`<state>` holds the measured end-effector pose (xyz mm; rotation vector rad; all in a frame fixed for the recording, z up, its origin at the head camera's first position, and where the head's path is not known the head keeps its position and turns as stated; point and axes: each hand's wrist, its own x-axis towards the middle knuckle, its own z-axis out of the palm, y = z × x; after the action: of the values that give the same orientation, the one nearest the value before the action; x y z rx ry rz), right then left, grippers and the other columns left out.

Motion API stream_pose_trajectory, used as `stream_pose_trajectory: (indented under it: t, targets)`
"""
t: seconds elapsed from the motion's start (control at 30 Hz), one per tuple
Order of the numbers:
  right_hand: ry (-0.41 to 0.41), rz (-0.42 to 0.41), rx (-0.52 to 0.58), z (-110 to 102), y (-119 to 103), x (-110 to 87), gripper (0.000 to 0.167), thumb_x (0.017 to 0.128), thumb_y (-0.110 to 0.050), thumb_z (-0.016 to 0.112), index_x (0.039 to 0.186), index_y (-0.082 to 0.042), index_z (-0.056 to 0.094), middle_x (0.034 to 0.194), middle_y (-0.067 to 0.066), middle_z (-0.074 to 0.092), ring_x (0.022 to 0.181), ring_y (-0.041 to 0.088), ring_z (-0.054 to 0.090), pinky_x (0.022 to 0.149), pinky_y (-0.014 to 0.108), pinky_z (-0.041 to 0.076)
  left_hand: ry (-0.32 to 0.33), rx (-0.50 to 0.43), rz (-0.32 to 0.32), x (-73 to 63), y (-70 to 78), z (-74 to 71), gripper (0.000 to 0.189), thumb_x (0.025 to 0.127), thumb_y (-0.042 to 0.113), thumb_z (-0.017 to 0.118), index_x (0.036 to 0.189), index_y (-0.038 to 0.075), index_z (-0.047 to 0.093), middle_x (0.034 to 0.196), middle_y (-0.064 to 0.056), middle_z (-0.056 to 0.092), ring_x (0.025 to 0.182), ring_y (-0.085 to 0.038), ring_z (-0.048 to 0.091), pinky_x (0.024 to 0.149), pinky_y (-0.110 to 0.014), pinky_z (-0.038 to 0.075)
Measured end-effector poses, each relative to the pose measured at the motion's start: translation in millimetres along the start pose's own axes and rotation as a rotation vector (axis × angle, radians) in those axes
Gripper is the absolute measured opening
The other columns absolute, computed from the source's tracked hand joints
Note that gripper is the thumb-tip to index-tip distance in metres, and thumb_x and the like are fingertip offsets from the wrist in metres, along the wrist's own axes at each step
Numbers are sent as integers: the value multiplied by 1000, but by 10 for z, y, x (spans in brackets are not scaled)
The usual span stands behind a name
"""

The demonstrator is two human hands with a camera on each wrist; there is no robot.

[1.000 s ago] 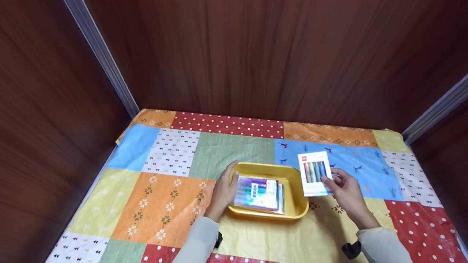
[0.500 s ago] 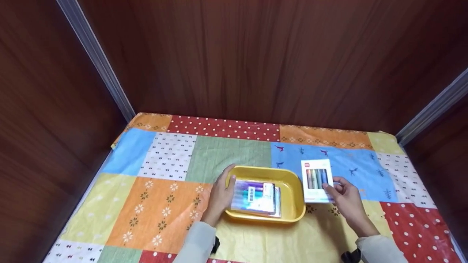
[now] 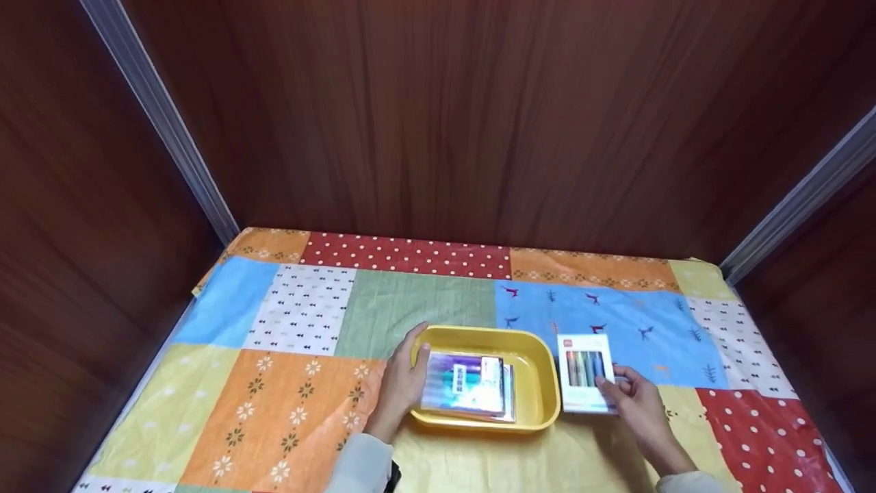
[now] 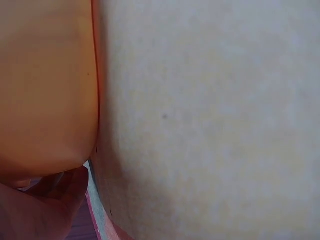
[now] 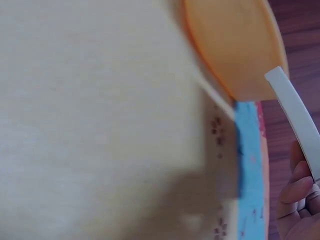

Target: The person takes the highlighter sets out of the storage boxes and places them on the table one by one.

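Note:
A yellow plastic tray (image 3: pixel 536 394) stands on the patterned cloth in the head view. My left hand (image 3: pixel 404 380) grips its left end, thumb over the rim and fingers along the outside; the left wrist view shows those fingers (image 4: pixel 67 197) against the tray wall. Inside the tray lie stacked flat packs, the top one a shiny purple and blue packet (image 3: pixel 455 394) with a white label. My right hand (image 3: pixel 638 404) pinches the lower right edge of a white box (image 3: pixel 587 404) just right of the tray. Coloured sticks, perhaps crayons or markers, show through its window.
A patchwork-patterned cloth (image 3: pixel 308 411) covers the table. Dark wood panels (image 3: pixel 438 123) rise behind it and on both sides, with metal strips (image 3: pixel 164 123) at the corners.
Relative to the tray, the white box has come down and slightly right, off the tray's right rim to beside it. My left hand keeps its grip. The head view has tilted up a little.

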<state>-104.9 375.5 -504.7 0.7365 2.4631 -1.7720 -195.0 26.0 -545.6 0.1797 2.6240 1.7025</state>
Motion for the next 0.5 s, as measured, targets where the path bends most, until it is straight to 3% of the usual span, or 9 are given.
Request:
stream_pose_trajectory:
  t: [0.17, 0.4, 0.5]
  targets:
    - [-1, 15, -3, 54, 138, -9, 39, 100, -12, 59, 132, 8, 46, 86, -2, 74, 72, 4, 68, 64, 22, 55, -4, -4, 12, -5, 0, 23, 43, 108, 30, 45, 151, 33, 43, 158, -2, 46, 146, -34, 43, 117, -59, 36]
    - [-1, 63, -64, 156, 253, -3, 38, 99, -15, 60, 129, 6, 51, 78, -4, 71, 61, 10, 62, 45, 29, 43, 6, -5, -5, -25, -31, 4, 44, 108, 29, 45, 151, 34, 43, 159, -2, 46, 146, -35, 43, 116, -61, 36]
    - [11, 38, -60, 193, 274, 10, 37, 99, -12, 61, 127, 10, 52, 75, -3, 70, 61, 8, 62, 48, 25, 45, 9, -2, -3, -16, -30, -14, 44, 107, 28, 46, 151, 35, 43, 158, -2, 46, 145, -35, 44, 115, -61, 37]
